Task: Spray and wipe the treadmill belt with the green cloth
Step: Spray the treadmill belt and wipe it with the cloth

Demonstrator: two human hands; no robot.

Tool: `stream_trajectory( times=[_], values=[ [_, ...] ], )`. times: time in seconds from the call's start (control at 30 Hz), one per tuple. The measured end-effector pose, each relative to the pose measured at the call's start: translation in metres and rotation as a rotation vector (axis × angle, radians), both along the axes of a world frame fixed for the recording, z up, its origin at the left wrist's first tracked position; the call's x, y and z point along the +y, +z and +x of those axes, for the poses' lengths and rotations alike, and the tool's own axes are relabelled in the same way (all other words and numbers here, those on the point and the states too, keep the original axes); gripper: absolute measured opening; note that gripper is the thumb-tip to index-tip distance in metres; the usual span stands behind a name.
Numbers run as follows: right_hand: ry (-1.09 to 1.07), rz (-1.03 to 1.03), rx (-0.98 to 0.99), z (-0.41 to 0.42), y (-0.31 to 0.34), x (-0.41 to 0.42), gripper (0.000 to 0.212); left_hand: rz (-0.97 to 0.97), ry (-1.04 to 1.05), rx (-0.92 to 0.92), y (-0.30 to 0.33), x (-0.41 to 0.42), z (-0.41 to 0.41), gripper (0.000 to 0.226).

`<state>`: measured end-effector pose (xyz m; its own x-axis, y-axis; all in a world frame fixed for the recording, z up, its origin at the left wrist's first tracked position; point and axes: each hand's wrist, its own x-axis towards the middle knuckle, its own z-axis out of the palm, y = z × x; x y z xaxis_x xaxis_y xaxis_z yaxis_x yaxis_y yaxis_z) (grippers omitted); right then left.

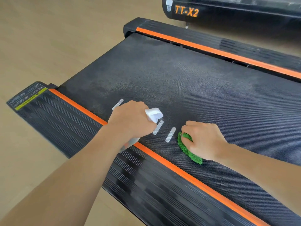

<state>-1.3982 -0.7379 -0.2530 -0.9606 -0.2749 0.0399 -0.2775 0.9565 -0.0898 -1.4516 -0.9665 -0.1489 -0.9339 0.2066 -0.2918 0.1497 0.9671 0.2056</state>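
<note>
Bare forearms reach in from the bottom edge, both hands down on the treadmill belt [187,75]. Left hand [130,119] has its fingers curled tight around a spray bottle [154,115], white trigger head poking out past the knuckles and pointing toward the middle of the belt, the clear body half hidden under the wrist over the near orange stripe [192,178]. Right hand [202,139] is bunched up, fingers curled on the green cloth [187,148], pressing it flat onto the belt near the close edge. White dashes [170,134] printed on the belt sit between the two hands. Belt looks patchy, kinda damp-dusty further out. Ribbed black side rail [68,128] has a yellow-green warning label [31,100], and a second machine marked TT-X2 [186,12] sits behind on the wood floor [48,38].
</note>
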Motion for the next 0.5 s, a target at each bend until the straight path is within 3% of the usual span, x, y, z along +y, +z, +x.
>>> stream_trajectory(
  times=[0.13, 0.5],
  values=[
    [-0.004, 0.018, -0.003, -0.0003, -0.0004, -0.0004, 0.041, -0.066, -0.018, -0.002, -0.0042, -0.002, 0.0043, 0.028],
    [-0.017, 0.022, -0.006, 0.0001, -0.0004, -0.001, 0.04, 0.045, 0.039, -0.039, 0.0004, -0.0069, 0.0079, 0.023]
  ],
)
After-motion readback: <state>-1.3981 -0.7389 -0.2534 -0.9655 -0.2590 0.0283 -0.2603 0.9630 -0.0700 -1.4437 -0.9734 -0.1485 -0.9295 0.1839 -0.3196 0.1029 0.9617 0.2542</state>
